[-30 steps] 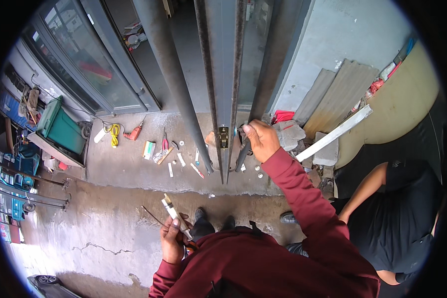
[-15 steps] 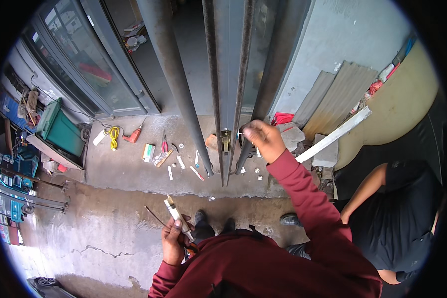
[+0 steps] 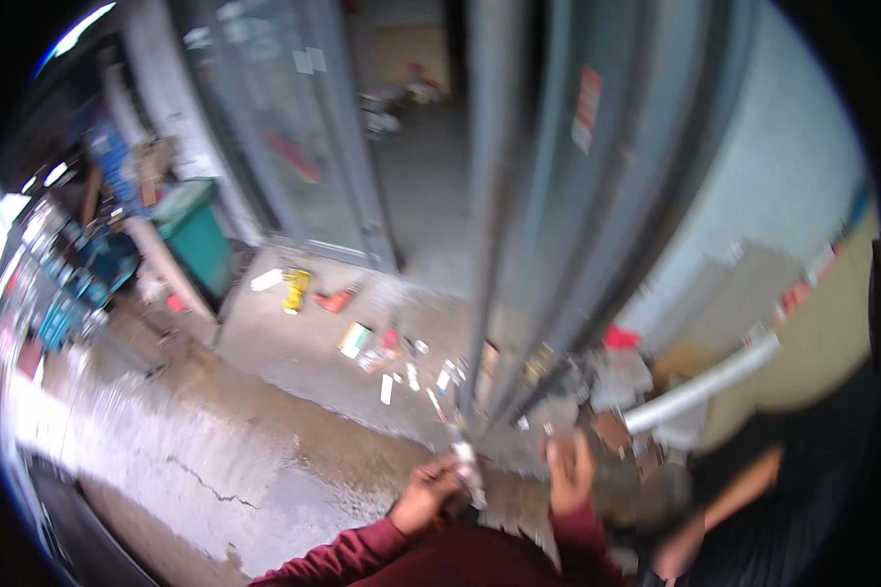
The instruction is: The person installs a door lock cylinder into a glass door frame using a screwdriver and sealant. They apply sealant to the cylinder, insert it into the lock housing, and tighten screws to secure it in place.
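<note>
Blurred view, much smeared. Left hand [image 3: 429,494] low and near the body, fingers closed round a thin pale tube [image 3: 465,462], its long axis running up and slightly left, away from the body, tip toward the foot of the grey metal door frame [image 3: 519,245] just above. Right hand [image 3: 570,472] just to the right of the tube, raised, apparently empty; whether its fingers are spread or curled cannot be told through the blur. Left hand the nearer to the tube, being wrapped on it; right hand close beside, not touching as far as can be seen. Dark red sleeves [image 3: 362,553] below both hands.

Beyond the fingers, on the concrete floor [image 3: 264,460]: a scatter of small white tubes and scraps [image 3: 411,377], a flat box with red, white and green stripes [image 3: 353,338], a yellow tool [image 3: 296,290], a red tool [image 3: 336,299]. High on the frame, a narrow upright label, white and red [image 3: 586,108]. Up and left, a green bin [image 3: 198,235]. To the right of the fingers, a long white pipe [image 3: 700,386] lying aslant, a red scrap [image 3: 619,338] above it, and another person's forearm [image 3: 744,489] lower right.
</note>
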A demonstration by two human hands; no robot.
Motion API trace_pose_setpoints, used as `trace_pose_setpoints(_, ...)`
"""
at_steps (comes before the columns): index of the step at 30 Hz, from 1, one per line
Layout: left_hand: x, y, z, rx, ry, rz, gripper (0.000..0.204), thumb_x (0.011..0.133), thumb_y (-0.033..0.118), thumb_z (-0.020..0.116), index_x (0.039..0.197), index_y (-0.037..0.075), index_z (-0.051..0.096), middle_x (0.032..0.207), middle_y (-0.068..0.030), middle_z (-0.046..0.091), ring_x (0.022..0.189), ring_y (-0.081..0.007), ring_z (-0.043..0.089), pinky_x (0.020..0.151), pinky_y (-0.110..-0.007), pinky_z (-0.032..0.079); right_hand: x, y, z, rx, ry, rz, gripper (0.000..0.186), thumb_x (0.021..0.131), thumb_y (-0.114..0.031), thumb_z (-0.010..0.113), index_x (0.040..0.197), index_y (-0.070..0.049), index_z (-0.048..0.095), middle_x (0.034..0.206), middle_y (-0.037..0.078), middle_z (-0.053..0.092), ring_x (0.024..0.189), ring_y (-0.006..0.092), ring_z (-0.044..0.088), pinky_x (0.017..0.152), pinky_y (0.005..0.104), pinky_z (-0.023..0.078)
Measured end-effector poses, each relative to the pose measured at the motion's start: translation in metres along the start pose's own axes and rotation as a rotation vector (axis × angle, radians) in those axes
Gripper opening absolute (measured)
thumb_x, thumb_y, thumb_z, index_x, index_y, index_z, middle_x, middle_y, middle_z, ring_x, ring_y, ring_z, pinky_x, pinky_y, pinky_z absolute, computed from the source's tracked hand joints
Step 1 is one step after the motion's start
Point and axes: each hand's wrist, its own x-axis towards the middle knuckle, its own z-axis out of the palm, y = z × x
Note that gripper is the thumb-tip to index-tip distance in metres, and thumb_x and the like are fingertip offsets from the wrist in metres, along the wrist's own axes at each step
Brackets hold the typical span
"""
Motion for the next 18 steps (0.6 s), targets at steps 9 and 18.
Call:
trace_pose_setpoints(9,0.011,0.018,0.019,-0.122,-0.205,-0.162,0.035,0.1,0.045,0.062,0.098,0.01,0.068,0.065,0.0035,0.048,0.05,-0.0081,0.042,0.048,-0.024,0.035,-0.046,-0.08,0.064,0.109,-0.272,-0.077,0.037,0.097,-0.013,0.059,0.13,0.001,0.048,0.086,0.009,0.068,0.075,0.0196,0.067,0.068,0.0288,0.054)
trace_pose_setpoints(18,0.037,0.056,-0.006,-0.003,-0.496,-0.309,0.036,0.105,0.035,0.055,0.124,0.006,0.067,0.075,0.0023,0.062,0.058,-0.0031,0.052,0.049,-0.02,0.035,-0.051,-0.094,0.092,-0.017,-0.234,0.075,0.044,0.096,-0.005,0.064,0.137,0.002,0.051,0.11,0.009,0.055,0.096,0.0158,0.058,0.091,0.0353,0.054)
